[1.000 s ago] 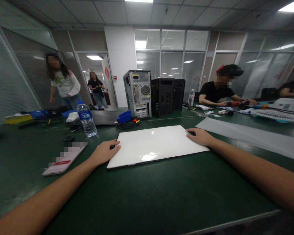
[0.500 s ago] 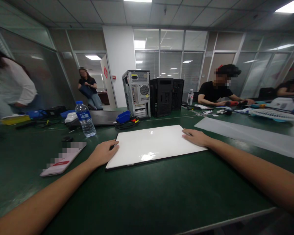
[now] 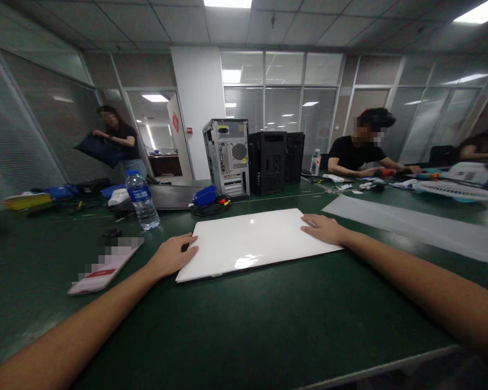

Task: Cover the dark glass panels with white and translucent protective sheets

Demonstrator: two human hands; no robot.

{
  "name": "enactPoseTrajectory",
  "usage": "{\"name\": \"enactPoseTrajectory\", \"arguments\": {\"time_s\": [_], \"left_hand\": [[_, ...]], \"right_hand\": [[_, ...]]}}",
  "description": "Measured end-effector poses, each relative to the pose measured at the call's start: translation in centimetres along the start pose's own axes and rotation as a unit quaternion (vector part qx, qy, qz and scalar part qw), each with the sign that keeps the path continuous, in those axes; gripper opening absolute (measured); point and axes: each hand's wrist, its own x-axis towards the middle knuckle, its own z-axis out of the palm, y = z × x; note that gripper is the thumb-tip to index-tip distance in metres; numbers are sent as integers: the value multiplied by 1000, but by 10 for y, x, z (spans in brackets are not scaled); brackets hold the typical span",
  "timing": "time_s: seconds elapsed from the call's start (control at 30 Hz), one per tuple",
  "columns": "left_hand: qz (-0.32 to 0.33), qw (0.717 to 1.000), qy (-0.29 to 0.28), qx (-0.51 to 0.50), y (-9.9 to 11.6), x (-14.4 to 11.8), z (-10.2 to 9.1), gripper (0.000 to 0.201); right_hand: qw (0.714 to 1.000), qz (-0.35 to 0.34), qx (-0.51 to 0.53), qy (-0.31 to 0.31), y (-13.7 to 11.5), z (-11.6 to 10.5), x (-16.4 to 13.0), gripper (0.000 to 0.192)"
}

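A closed white laptop lies flat on the dark green table in front of me. My left hand grips its left edge, fingers curled over the rim. My right hand rests on the laptop's far right corner, palm down with the fingers on the lid.
A water bottle and a flat white booklet sit to the left. Three computer towers stand behind the laptop, with a blue tool and cables beside them. A pale sheet lies on the right. People sit and stand at the back.
My hands have stayed on the laptop, the right hand sliding slightly inward onto the lid. A person in white left view at the left; another carrying a dark object walked left.
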Motion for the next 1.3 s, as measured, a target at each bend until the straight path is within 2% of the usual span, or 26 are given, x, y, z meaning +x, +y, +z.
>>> {"name": "enactPoseTrajectory", "arguments": {"time_s": [0.2,0.3,0.4,0.5,0.6,0.7,0.83,0.97,1.17,1.3], "left_hand": [[-7,1000,3,1,-3,0,2,68],[-12,1000,9,2,-2,1,2,66],[-14,1000,22,9,2,4,-2,65],[-3,999,34,22,13,14,-10,65],[28,999,31,33,27,35,-15,64],[76,996,7,38,43,67,-14,60],[123,991,-22,47,64,110,1,52],[122,990,-26,66,82,140,17,41],[96,990,-26,101,89,159,26,36],[78,989,-16,124,87,161,31,38]], "right_hand": [[1000,-14,-3,10,-4,-6,-3,72],[998,-58,1,30,-15,-17,-8,71],[986,-158,28,42,-40,-29,-20,66],[971,-230,60,5,-75,-36,-35,67],[958,-274,67,-47,-106,-35,-48,77],[955,-279,73,-72,-125,-31,-54,83],[961,-250,97,-71,-132,-29,-55,82],[954,-273,108,-53,-132,-30,-56,71],[939,-333,89,0,-131,-25,-57,56],[931,-356,83,-1,-129,-21,-56,52]]}}
